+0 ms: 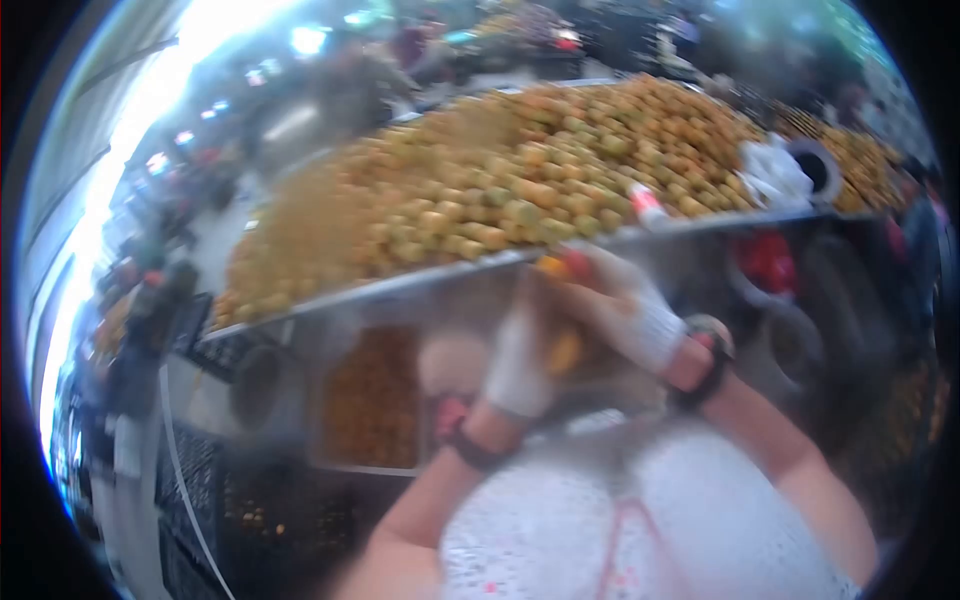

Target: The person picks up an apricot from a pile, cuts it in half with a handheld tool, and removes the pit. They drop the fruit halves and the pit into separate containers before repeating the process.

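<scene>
- The view is blurred by motion, so fine detail is lost.
- A left hand in a white glove is raised in front of the body, just below the front edge of the worktop.
- A right hand, also in a white glove, is held just beside the left hand, slightly higher and nearer the worktop edge.
- A yellow-orange fruit is seen between the two gloved hands and in contact with them.
- The fingers of the left hand are curled beside the fruit; whether a full grip is made cannot be told through the blur.
- The fingers of the right hand are bent over the fruit from above; their exact closure cannot be told either.
- A dark band is worn on each wrist.
- The worktop is loaded with a large heap of yellow-orange fruit, piled high across its whole width.
- A white plastic bag lies on the heap at the right, next to a dark round object.
- A small white container with a red part rests at the front of the heap, near the worktop edge.
- A tray of similar fruit is placed below the worktop, left of the hands.
- Dark crates are stacked at the lower left.
- Other people are visible in the background, too blurred to describe.
</scene>
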{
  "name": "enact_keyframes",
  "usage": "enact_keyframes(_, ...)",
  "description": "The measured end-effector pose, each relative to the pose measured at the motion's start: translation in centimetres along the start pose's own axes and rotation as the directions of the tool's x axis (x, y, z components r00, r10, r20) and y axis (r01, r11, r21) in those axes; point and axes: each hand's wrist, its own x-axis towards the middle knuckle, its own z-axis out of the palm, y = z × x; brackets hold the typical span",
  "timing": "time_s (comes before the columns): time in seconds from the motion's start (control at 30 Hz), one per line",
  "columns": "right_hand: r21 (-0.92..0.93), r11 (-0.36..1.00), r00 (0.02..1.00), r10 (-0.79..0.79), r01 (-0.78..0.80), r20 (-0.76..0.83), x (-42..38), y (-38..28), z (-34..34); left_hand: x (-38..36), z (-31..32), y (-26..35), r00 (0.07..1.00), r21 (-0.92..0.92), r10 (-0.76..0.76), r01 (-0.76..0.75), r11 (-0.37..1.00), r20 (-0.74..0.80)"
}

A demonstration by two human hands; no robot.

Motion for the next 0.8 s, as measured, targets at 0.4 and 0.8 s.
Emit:
enact_keyframes(0.4, -0.181, 0.981, 0.995, -0.085, 0.074, -0.058, -1.4, -3.4, -0.3, -0.9, 1.2, 2.6, 0.992, -0.124, -0.122, 0.126, 0.984, 0.042)
enact_keyframes(0.8, -0.008, 0.996, 0.993, -0.091, 0.091, -0.075, -1.2, -1.8, -2.0, -2.2, -0.1, 3.4, 0.975, -0.388, -0.164, 0.094, 0.917, -0.152)
